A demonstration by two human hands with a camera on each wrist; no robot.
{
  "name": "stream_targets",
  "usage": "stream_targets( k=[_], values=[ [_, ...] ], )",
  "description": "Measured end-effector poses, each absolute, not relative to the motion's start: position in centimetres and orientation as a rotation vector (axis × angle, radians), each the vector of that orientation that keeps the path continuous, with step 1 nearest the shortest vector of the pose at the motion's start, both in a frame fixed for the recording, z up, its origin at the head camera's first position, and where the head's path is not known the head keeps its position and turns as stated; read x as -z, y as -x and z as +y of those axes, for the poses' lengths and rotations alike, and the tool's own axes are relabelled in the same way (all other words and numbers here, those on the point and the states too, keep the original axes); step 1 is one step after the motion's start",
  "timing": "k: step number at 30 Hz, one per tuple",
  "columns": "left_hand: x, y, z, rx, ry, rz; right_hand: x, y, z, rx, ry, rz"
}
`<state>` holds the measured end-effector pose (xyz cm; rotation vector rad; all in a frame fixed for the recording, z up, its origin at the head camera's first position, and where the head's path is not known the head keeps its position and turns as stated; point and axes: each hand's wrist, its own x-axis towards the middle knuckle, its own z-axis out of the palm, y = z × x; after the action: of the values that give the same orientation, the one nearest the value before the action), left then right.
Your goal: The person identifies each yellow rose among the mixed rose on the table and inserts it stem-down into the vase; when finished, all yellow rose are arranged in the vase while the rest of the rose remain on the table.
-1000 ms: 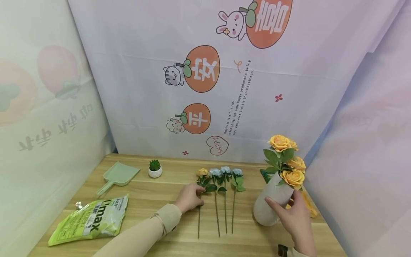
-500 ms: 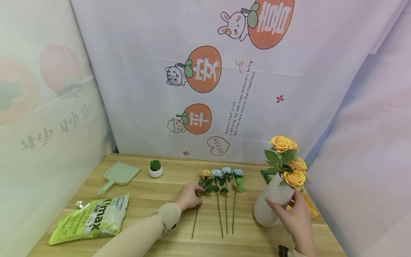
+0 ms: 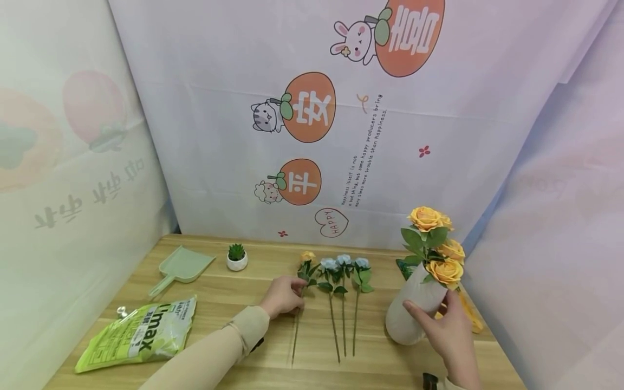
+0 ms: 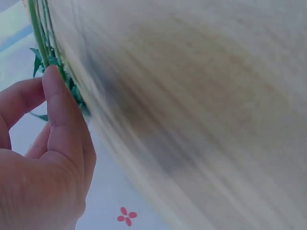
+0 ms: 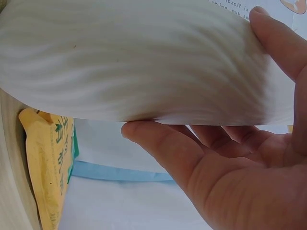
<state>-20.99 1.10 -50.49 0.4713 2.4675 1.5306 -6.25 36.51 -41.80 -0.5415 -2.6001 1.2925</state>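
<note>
Yellow rose [image 3: 307,257], lying leftmost in the row of stems on the wooden table [image 3: 229,303], is the one we are picking up: our left hand [image 3: 281,295] is pinching its green stem [image 4: 37,33] just below the leaves, thumb and fingers curled round it, as the left wrist view shows close up. Beside it, three blue roses [image 3: 344,262] are lying parallel, heads toward the backdrop, untouched. Our right hand [image 3: 446,330] is cupping the white vase [image 3: 409,309] at the table's right side, fingers and thumb wrapped round its ribbed wall [image 5: 144,62] and tilting it toward us; three yellow roses [image 3: 441,244] are already standing in its mouth.

We are judging this as the grasp stage, with the stem barely leaving the wood. The next move is probably calling for raising the flower clear of its neighbours, swinging the cut end over to the vase mouth, and threading it in among the leaves there while the right hand is steadying the tilt.

Further left, a green scoop [image 3: 181,266], a small potted succulent [image 3: 236,256] and a green bag [image 3: 138,336] are lying well apart from the work.
</note>
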Motion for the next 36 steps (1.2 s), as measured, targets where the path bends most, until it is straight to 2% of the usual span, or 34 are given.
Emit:
stream_targets(
  k=[5,12,20,30,36],
  values=[
    [49.7,21.1,1.5,-1.563,-0.552,2.516,41.9,6.3,36.5,-1.305,0.543,-2.596],
    [47.0,20.1,4.0,-1.605,-0.826,2.527,41.8,6.3,36.5,-1.294,0.538,-2.596],
    [42.5,19.1,8.1,-1.687,-1.031,2.492,41.8,6.3,36.5,-1.309,0.548,-2.599],
    [35.3,19.5,13.6,-2.059,-1.107,2.306,41.7,6.4,36.5,-1.303,0.546,-2.606],
    [32.7,19.9,16.3,-2.240,-1.188,2.227,41.9,6.4,36.5,-1.308,0.543,-2.596]
  ],
)
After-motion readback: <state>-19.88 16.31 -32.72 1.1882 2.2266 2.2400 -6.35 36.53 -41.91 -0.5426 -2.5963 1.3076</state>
